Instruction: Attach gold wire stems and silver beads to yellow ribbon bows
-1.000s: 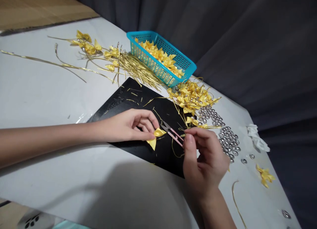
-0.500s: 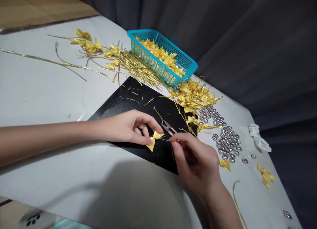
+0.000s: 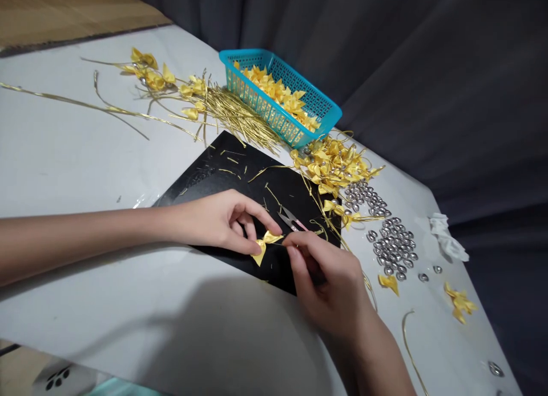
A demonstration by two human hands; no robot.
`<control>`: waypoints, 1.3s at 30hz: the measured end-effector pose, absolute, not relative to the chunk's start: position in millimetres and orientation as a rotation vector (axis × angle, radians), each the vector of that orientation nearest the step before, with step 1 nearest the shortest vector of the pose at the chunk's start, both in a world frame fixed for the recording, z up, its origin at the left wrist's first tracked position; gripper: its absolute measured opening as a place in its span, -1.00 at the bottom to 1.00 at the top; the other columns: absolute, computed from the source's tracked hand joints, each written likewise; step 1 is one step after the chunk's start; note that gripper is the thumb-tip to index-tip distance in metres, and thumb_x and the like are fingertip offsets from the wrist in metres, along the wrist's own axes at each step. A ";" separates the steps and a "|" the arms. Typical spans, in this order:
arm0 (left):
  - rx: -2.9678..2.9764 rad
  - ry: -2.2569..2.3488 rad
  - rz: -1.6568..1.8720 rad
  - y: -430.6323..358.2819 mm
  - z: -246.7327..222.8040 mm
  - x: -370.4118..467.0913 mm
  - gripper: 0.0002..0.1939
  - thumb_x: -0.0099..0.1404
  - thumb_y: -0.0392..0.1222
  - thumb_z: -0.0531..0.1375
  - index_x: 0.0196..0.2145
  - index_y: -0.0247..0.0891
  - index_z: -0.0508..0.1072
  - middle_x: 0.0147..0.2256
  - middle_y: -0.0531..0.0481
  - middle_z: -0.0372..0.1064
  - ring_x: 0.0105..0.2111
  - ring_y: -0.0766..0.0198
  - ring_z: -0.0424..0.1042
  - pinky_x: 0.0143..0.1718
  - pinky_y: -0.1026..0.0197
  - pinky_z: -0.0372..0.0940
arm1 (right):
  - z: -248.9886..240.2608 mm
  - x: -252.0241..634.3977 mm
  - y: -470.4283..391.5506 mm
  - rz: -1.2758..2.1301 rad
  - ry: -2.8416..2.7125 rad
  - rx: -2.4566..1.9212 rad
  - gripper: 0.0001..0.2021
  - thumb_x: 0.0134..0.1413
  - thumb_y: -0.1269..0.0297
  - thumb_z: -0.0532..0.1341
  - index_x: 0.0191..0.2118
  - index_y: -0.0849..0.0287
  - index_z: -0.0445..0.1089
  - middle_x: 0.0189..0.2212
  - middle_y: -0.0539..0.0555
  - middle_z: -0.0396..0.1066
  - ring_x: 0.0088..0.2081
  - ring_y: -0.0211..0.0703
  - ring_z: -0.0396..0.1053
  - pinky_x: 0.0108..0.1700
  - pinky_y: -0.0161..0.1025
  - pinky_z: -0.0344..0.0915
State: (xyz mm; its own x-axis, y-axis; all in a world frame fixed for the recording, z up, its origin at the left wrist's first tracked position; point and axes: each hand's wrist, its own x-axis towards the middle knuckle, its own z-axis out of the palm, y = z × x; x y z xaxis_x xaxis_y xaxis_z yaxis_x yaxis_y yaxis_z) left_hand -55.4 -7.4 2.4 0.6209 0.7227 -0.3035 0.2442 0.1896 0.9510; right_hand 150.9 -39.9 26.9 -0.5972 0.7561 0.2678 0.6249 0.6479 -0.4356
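Between the thumb and forefinger of my left hand is a yellow ribbon bow, held over a black mat. My right hand pinches a thin, pale strand at the bow's right side; whether it is a needle, wire or cord I cannot tell. Just beyond my right fingertips, small thread snips lie on the mat with their blades apart. Gold cord shows behind my right hand.
A blue basket of yellow bows stands at the back, beside a bundle of gold cords. Finished-looking bows with cords are heaped right of it. Silver beads lie at the right, near crumpled white material. A dark curtain hangs behind.
My right hand has shifted left, closer to the bow, so less of the strand shows between them. My left hand keeps its hold, the bow slightly lower.
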 end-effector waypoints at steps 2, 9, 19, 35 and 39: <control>1.392 0.897 0.416 -7.8 1.9 -55.4 -0.61 0.05 -0.22 0.28 -0.11 -0.27 0.50 -0.50 0.06 0.40 -0.60 0.47 0.27 -0.58 0.45 0.18 | 26.6 151.6 -39.8 0.414 -2.441 -1.091 -0.86 0.12 0.49 0.01 -0.34 0.19 0.28 -0.61 -0.09 0.26 -0.67 -0.38 0.06 -0.54 -0.40 0.07; 1.446 0.878 0.475 -8.0 -0.4 -55.6 -0.63 0.05 -0.23 0.27 -0.12 -0.25 0.51 -0.34 -0.03 0.46 -0.50 0.39 0.35 -0.55 0.43 0.23 | 25.8 150.8 -39.5 0.405 -2.446 -1.099 -0.87 0.11 0.50 0.03 -0.32 0.19 0.28 -0.60 -0.10 0.26 -0.68 -0.41 0.04 -0.56 -0.42 0.06; 1.441 0.898 0.494 -8.2 0.0 -56.5 -0.66 0.05 -0.21 0.29 -0.15 -0.21 0.55 -0.22 -0.07 0.47 -0.47 0.38 0.35 -0.54 0.41 0.25 | 30.7 148.3 -45.3 0.386 -2.514 -1.169 -0.88 0.08 0.48 0.04 -0.37 0.20 0.29 -0.70 -0.15 0.22 -0.73 -0.43 0.07 -0.60 -0.44 0.03; 1.494 0.886 0.403 -8.4 1.1 -56.7 -0.77 0.05 -0.20 0.27 -0.29 -0.25 0.60 -0.26 -0.07 0.50 -0.49 0.37 0.40 -0.53 0.40 0.27 | 22.0 135.9 -53.4 0.150 -2.683 -1.151 -0.77 0.11 0.51 -0.05 -0.33 0.26 0.34 -0.66 -0.02 0.38 -0.70 -0.27 0.29 -0.61 -0.31 -0.01; 1.475 0.893 0.367 -7.2 1.8 -55.7 -0.78 0.03 -0.21 0.28 -0.32 -0.29 0.60 -0.31 -0.07 0.50 -0.52 0.39 0.37 -0.56 0.42 0.24 | 16.0 135.8 -55.5 0.012 -2.681 -1.059 -0.76 0.14 0.51 -0.07 -0.35 0.30 0.34 -0.67 0.01 0.36 -0.71 -0.27 0.26 -0.59 -0.29 -0.04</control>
